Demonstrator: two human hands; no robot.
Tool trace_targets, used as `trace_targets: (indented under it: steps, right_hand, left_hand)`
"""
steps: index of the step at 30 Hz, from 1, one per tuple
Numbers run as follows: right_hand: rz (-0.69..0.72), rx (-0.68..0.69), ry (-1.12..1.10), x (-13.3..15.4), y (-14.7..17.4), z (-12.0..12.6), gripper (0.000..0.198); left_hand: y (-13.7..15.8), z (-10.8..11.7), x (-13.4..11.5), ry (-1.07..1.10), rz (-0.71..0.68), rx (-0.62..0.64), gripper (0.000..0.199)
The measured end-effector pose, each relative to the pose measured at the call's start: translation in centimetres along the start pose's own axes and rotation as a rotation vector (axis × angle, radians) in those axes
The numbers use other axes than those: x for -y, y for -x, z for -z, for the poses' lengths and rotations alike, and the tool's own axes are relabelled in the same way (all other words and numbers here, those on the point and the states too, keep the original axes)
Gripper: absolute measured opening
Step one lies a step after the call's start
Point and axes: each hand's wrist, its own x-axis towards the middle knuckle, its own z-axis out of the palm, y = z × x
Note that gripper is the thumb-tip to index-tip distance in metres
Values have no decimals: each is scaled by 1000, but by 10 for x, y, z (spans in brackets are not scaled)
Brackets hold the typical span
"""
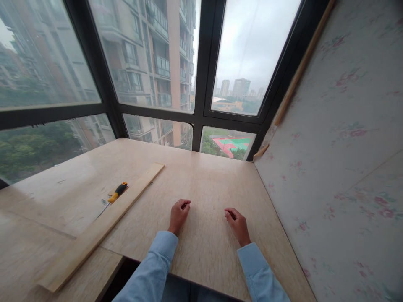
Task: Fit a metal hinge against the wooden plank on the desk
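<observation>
Left hand (179,217): one, curled narrow, fingertips drawn in near the thumb, over the middle of the surface (201,251); contents, if any, cannot be told.
Right hand (238,227): one, likewise curled narrow, well apart from the left, nearer the surface's right edge; contents likewise cannot be told.
Sleeves (163,247): two, light blue, crossing the front edge.
Wooden plank (122,208): one, long, pale, lying flat and slantwise on the left part, from near the front edge toward the far edge; well apart from both hands.
Screwdriver (117,193): one, black-and-yellow handle, just beside the plank's left side, handle toward the far edge.
Small bits (103,202): beside the handle, too small to identify.
Floral wall (340,188): along the right edge.
Dark-framed windows (157,63): along the far edge.
</observation>
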Motion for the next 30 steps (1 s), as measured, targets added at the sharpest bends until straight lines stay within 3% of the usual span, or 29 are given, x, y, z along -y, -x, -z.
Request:
trace_targets:
  steps: [23,27,30]
  right_hand:
    - [-60,42,66,-8,-1,5,45]
    - [-73,53,107,-11,-1,7,47]
    - [-76,60,126,-12,-2,8,49]
  left_hand:
    - [5,0,-3,-73,59,49,21]
    - [-4,17,2,105,147,191,18]
    - [-14,49,8,186,244,225,18]
